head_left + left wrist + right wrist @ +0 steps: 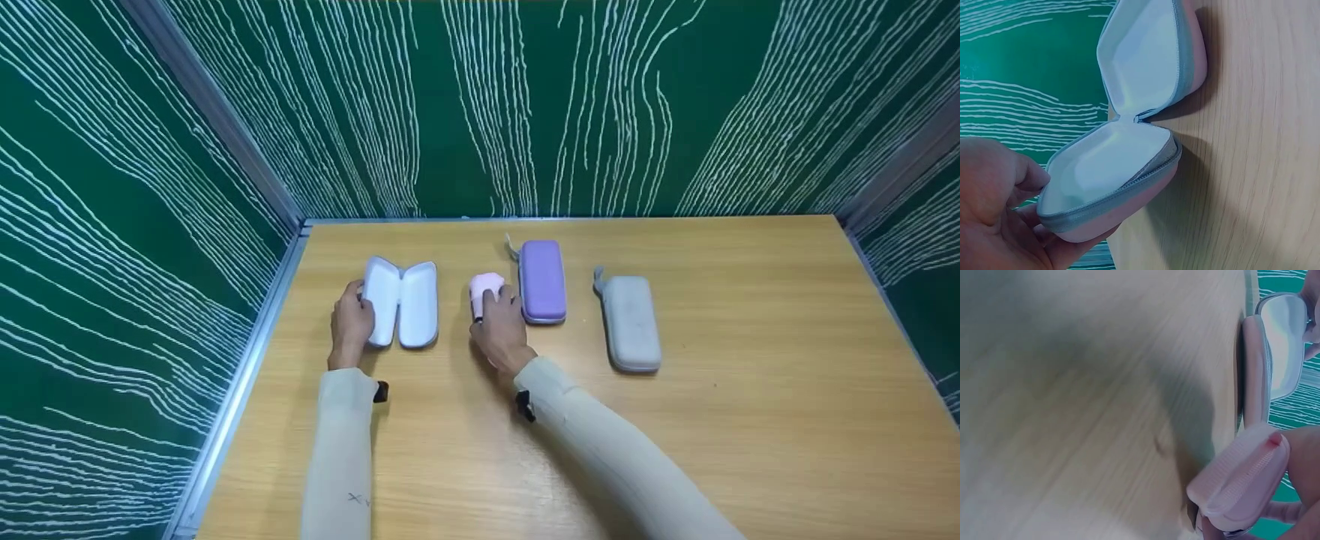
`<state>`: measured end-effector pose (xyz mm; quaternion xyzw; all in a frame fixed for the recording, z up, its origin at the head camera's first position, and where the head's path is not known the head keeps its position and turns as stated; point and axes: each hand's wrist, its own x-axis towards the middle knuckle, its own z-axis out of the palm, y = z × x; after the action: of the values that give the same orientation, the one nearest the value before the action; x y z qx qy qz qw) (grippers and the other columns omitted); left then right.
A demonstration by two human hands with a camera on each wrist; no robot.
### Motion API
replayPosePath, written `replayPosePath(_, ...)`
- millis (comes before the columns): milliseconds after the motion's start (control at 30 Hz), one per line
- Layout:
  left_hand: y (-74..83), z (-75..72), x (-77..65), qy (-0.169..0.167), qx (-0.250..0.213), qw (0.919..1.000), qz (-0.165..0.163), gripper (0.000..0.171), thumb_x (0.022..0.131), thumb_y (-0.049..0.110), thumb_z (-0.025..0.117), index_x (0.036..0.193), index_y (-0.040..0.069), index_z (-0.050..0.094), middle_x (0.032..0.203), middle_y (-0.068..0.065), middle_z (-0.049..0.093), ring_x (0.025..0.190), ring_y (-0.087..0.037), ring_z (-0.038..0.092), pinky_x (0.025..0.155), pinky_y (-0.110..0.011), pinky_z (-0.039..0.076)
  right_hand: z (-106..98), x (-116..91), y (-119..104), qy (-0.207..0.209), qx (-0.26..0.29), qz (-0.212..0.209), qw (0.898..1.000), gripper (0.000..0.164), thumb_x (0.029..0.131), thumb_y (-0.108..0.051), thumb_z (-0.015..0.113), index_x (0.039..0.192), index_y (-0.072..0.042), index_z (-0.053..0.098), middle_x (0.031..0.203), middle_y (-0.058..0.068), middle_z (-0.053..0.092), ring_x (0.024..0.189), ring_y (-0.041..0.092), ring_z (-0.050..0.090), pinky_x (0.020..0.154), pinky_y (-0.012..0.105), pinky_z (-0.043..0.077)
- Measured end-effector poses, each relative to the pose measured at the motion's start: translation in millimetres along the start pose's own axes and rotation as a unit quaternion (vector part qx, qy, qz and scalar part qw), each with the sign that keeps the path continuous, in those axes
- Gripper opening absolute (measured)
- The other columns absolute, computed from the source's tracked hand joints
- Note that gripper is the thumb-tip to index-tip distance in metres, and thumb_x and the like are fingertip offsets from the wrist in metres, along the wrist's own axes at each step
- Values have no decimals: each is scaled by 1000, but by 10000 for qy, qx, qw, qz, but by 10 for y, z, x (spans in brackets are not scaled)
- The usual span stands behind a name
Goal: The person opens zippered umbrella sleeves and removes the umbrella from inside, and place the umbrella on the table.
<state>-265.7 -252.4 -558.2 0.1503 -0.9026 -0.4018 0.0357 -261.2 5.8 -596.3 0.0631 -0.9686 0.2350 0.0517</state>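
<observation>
A zip case [418, 304] lies spread open on the left of the table, white inside. The left wrist view shows its pink outer shell [1199, 62] and grey zipper. My left hand [351, 319] grips the outer edge of its left half, thumb at the rim and fingers under the shell. That half tilts up in the left wrist view. My right hand [501, 328] holds a small pink object [1235, 481] with a ribbed surface, close over the table to the right of the open case. Its lower end is hidden by the fingers, and its kind cannot be told.
A closed purple zip case [543, 279] with a wrist strap lies just right of my right hand. Farther right is a closed grey zip case [631, 322], also strapped. Green panels [472, 112] with white wavy lines stand at the back and sides of the wooden table [772, 337].
</observation>
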Motion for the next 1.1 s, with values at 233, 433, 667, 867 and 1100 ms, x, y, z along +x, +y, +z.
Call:
replayPosePath(233, -40, -18, 67, 42, -1, 10000, 81, 46, 110, 5, 41, 155, 0, 47, 148, -26, 58, 134, -41, 59, 111, -53, 49, -16, 87, -33, -401, -356, -81, 9985, 56, 88, -19, 77, 137, 6, 61, 142, 33, 50, 121, 50, 55, 105, 49, 51)
replayPosePath(433, -50, -28, 119, 36, 95, 9999, 104, 46, 110, 6, 42, 154, 1, 48, 146, -26, 60, 130, -41, 62, 109, -53, 50, 4, 151, -23, -627, -293, -51, 9976, 54, 91, -21, 78, 135, 6, 62, 143, 32, 47, 124, 48, 53, 96, 44, 59)
replayPosePath(667, -49, -29, 186, 0, 115, 9999, 1, 46, 110, 7, 42, 156, 1, 47, 148, -25, 58, 133, -40, 60, 112, -53, 48, 11, 215, 5, -818, -207, -82, 9964, 51, 96, -22, 76, 136, 5, 60, 147, 32, 42, 125, 47, 51, 91, 41, 61)
replayPosePath(867, -48, -43, 232, 41, 193, 9998, -5, 46, 110, 7, 42, 156, 3, 47, 150, -24, 58, 135, -39, 59, 113, -53, 48, -53, 255, 11, -1112, -178, -303, 9932, 62, 98, -28, 75, 145, 6, 54, 154, 36, 34, 129, 49, 48, 99, 45, 58)
replayPosePath(1100, -68, -77, 258, 88, 229, 9997, 92, 46, 110, 6, 42, 155, 3, 48, 147, -23, 60, 129, -40, 63, 107, -54, 51, -140, 303, -3, -1575, 93, -428, 9865, 71, 100, -29, 74, 154, 5, 44, 160, 34, 23, 137, 49, 42, 102, 46, 56)
